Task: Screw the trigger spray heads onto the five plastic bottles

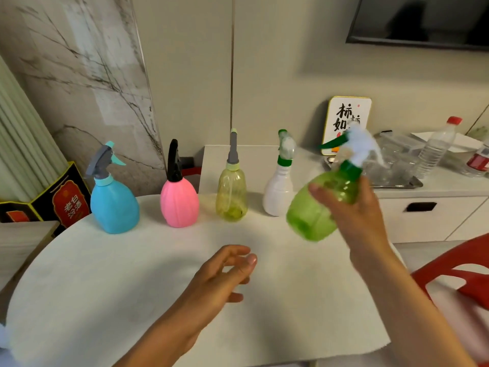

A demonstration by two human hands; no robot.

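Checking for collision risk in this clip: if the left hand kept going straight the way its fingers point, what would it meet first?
Probably the green bottle held tilted in the right hand. The left hand is empty, fingers aimed up and right over bare table; depth is unclear, so it may pass underneath.

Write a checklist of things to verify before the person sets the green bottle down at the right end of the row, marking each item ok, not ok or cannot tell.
1. Right hand has a firm hold on the green bottle: ok, fingers wrap its body, though it is tilted and off the table.
2. Green bottle's spray head is on: ok; how tightly, cannot tell, it is blurred.
3. Free spot on the white cloth right of the white bottle: ok.
4. Left hand is clear of that spot: ok, it is open and empty above the cloth.
5. Blue bottle, pink bottle, yellow bottle and white bottle stand upright with heads on: ok.
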